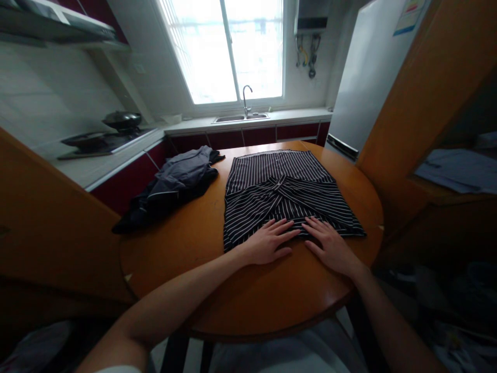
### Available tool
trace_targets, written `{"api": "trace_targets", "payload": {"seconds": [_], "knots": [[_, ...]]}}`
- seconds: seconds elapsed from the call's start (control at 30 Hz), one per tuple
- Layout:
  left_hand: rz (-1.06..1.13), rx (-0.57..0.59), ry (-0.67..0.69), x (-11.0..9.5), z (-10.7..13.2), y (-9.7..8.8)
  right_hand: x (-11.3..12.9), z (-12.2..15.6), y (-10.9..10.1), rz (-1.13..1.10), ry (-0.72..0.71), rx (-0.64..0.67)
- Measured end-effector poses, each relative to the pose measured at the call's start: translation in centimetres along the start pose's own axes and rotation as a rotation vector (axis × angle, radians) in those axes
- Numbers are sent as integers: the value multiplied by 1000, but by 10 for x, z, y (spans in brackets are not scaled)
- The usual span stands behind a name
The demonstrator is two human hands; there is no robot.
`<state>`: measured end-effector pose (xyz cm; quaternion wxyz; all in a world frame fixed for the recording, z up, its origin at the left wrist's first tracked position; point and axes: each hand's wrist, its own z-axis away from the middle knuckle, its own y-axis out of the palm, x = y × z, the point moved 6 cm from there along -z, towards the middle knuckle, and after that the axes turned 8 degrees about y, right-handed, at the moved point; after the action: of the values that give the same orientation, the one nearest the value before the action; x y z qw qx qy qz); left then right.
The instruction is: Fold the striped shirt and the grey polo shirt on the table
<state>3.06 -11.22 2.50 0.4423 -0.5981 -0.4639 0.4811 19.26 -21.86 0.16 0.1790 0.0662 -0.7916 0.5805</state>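
Note:
A black garment with white stripes lies spread out on the round wooden table. Its middle shows a twisted knot, with folds fanning out to both sides. My left hand rests flat at the garment's near edge, fingers stretched over the cloth and pointing right. Close beside it, my right hand lies with fingers spread on the same near edge, the thumb over bare wood. Neither hand grips anything. A heap of grey and black clothing sits at the table's left side, apart from both hands.
Behind the table runs a counter with a sink and a faucet under a window. To the left stands a stove with a wok. A fridge is at the right, near a wooden frame and a shelf holding papers.

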Motion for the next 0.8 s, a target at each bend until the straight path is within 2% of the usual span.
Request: {"api": "trace_targets", "payload": {"seconds": [0.8], "knots": [[-4, -6, 5, -2, 0, -2, 1, 0, 0, -11, -3, 6]]}}
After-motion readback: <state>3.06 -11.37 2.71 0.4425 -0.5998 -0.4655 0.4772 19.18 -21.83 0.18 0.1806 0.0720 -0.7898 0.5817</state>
